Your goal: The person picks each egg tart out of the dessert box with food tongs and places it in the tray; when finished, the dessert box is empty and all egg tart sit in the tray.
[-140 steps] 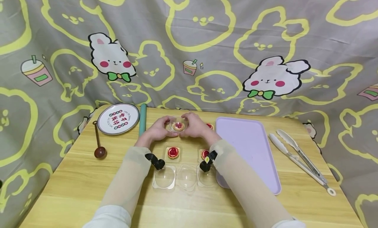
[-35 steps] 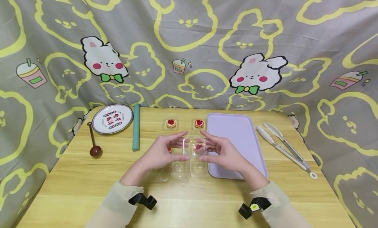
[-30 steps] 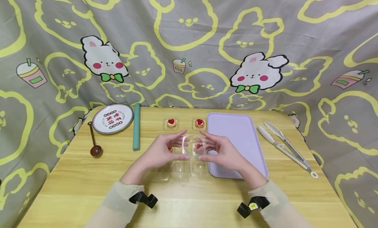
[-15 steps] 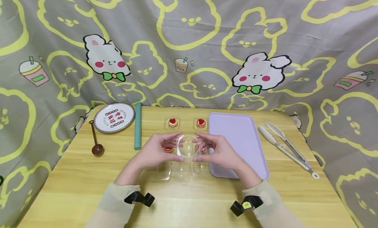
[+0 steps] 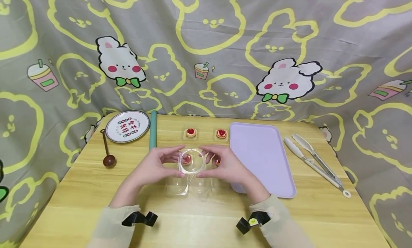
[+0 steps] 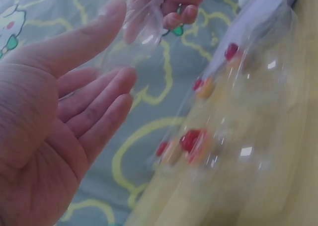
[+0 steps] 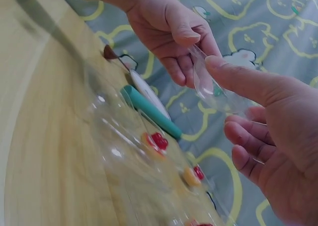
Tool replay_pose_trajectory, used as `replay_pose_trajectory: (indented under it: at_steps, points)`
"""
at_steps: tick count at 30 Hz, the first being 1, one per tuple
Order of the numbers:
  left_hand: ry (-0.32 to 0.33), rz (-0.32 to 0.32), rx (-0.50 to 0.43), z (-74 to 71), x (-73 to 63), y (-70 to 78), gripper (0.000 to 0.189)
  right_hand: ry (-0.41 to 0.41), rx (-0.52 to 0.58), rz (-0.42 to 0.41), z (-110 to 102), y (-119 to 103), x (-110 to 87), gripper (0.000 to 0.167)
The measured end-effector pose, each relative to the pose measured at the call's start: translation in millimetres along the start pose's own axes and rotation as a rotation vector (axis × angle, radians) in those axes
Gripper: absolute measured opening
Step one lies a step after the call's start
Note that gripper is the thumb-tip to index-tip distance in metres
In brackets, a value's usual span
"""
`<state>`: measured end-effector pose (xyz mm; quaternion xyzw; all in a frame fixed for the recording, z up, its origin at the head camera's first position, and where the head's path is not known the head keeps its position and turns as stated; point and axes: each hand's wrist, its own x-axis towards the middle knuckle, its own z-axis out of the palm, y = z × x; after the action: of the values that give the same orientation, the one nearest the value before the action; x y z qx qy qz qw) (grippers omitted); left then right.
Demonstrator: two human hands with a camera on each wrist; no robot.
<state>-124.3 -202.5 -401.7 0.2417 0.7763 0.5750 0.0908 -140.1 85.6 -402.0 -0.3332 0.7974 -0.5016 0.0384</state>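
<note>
Between my hands, above the front row of tarts, is a clear plastic lid with a round dome. My left hand grips its left edge between thumb and fingers. The right hand pinches the opposite edge, as the lid in the right wrist view shows. Through the plastic, a red-topped tart is visible. Another tart is partly covered by the right fingers. Two more, a back-left tart and a back-right tart, sit in shallow clear trays.
Nearer me on the wooden table lie more clear lids, partly hidden by the hands. At right are a lilac tray and tongs. On the left are a plate, a brown ladle and a teal roll.
Earlier my hands surrounded the back-left tart with clear plastic; that tart now stands alone. They hold a lid nearer me, which has shifted left over the last half second.
</note>
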Motion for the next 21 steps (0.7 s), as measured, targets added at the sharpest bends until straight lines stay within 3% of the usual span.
replay_pose_trajectory:
  at_steps: [11,21]
  points:
    - [0.028,-0.047,0.111,-25.0,-35.3,-16.1,0.088,-0.096,-0.084,0.013,36.0,-11.8,19.3,0.082]
    - [0.054,-0.064,0.155,-47.3,-69.5,-31.3,0.087,-0.176,-0.281,-0.004,73.7,-19.1,36.3,0.087]
